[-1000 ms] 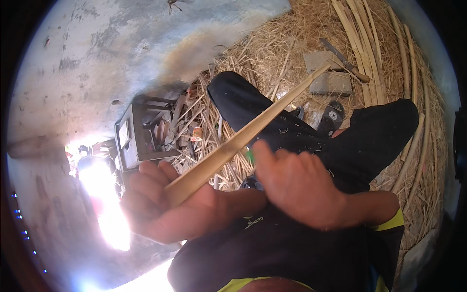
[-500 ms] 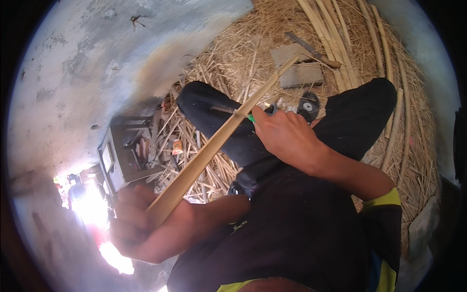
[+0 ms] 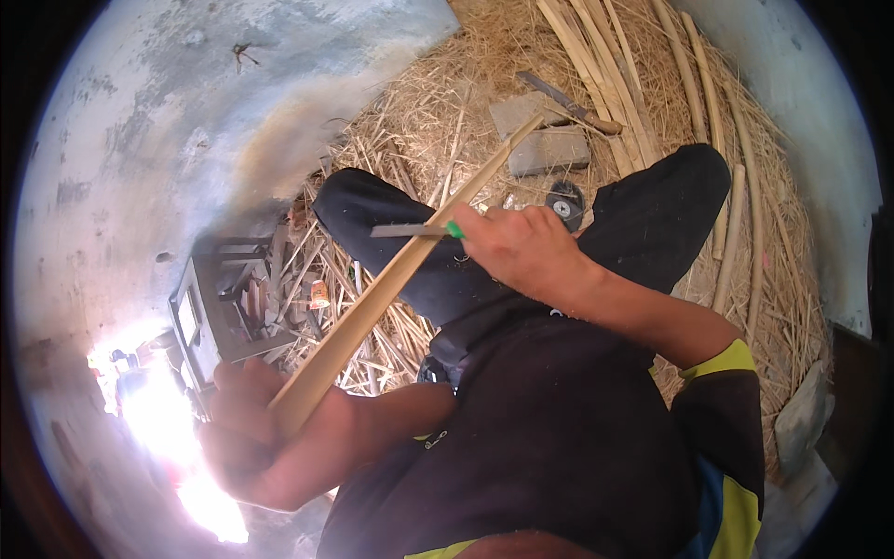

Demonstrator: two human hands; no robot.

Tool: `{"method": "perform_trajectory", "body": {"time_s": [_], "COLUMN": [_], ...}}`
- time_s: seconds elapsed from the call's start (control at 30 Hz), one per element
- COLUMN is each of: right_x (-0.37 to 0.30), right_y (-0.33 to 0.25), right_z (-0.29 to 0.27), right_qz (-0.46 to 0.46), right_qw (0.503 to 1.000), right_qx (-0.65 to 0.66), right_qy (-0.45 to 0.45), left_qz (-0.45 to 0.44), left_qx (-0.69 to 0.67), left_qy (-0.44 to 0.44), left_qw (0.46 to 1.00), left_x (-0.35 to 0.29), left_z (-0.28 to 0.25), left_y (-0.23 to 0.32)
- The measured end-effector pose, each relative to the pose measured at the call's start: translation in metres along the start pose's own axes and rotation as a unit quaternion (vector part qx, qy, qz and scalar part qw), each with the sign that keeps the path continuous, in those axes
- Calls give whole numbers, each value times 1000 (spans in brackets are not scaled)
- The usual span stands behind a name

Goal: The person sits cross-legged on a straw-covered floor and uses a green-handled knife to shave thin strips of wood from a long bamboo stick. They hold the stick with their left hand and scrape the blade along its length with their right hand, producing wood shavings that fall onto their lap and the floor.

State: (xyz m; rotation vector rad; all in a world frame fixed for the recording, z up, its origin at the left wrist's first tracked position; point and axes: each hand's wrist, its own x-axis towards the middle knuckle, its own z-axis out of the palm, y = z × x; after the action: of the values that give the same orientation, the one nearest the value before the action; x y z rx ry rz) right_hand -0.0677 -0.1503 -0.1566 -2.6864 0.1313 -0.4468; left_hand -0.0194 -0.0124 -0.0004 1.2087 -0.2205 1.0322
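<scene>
A long split bamboo strip (image 3: pixel 377 291) slants from lower left to upper right across my lap. Its wide near end is in my left hand (image 3: pixel 293 443), whose fingers are wrapped round it. My right hand (image 3: pixel 526 252) is closed on the green handle of a knife (image 3: pixel 396 230). The grey blade points left and lies across the strip, about mid-length, with its flat side showing. Much of the handle is hidden inside my fist. Above the stone blocks, the strip's narrow far end (image 3: pixel 529 129) sticks out freely.
A larger knife (image 3: pixel 570 104) with a wooden handle rests by two stone blocks (image 3: pixel 549 152). Long bamboo pieces (image 3: pixel 712 121) lie along the right over straw and shavings. At left stand a grey box-like frame (image 3: pixel 207 307) and an orange-white cup (image 3: pixel 319 294). A wall curves round the left.
The knife blade has turned, so its flat side shows where only a thin edge did. The view has shifted slightly to the right. Both hands keep their holds.
</scene>
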Motion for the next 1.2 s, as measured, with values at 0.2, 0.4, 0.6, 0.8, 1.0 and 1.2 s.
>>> {"method": "perform_trajectory", "body": {"time_s": [0.2, 0.4, 0.6, 0.8, 1.0, 1.2], "right_x": [-58, -13, -15, -16, -19, 4], "right_y": [139, -3, 19, -38, -28, -6], "right_z": [40, -23, -6, -77, -62, -44], "right_qz": [233, 8, 128, 11, 59, 132], "right_qw": [960, 985, 984, 970, 976, 980], "right_qx": [-82, 159, 71, 215, 161, 89], "right_qy": [-133, -69, -101, -111, -131, -122], "left_qz": [41, 87, -20, -109, -64, -67], "left_qx": [48, 87, -126, -456, -383, -357], "left_qy": [-14, -42, -133, -307, -378, -372], "left_qw": [998, 992, 983, 828, 841, 854], "left_x": [7, -7, 3, 2, -2, 20], "left_z": [-5, 0, -6, -9, 2, -26], "left_y": [5, 11, 19, 13, 15, 8]}}
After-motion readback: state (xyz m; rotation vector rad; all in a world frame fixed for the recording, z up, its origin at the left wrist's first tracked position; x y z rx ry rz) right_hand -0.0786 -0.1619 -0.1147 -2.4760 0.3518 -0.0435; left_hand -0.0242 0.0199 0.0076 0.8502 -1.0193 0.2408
